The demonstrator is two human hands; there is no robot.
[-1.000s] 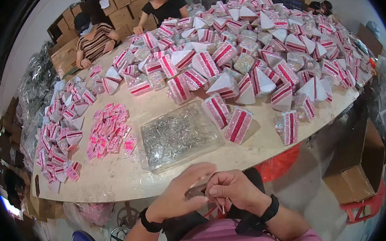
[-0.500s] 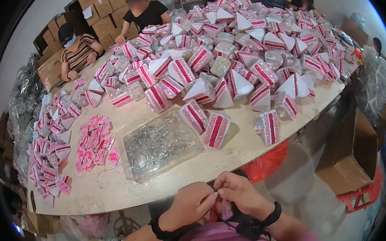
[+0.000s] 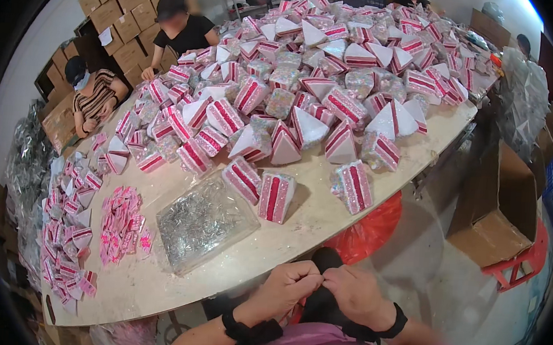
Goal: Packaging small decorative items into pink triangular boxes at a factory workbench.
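My left hand (image 3: 286, 292) and my right hand (image 3: 359, 297) meet in front of my lap, below the table's near edge. Both are closed in a pinch, fingertips touching. Whatever lies between them is hidden or too small to make out. Nearest on the table (image 3: 217, 290) stand glittery pink-and-white cake-slice ornaments (image 3: 277, 199), each with a dark pink stripe. Left of these, a clear shallow tray (image 3: 241, 234) holds many thin silvery metal pieces. Further left lies a pile of pink tags (image 3: 119, 229).
A large heap of cake-slice ornaments (image 3: 348, 107) covers the table's far side; smaller ones (image 3: 69, 241) line the left edge. Two people (image 3: 180, 34) work at the far left. On the right, an open cardboard box (image 3: 495, 213) rests on a red stool (image 3: 527, 257). A red bag (image 3: 369, 227) hangs below the edge.
The view has shifted, so the table things appear further left. My hands stay together; the fingers of my right hand are now curled more, and the pinkish thing beneath them no longer shows.
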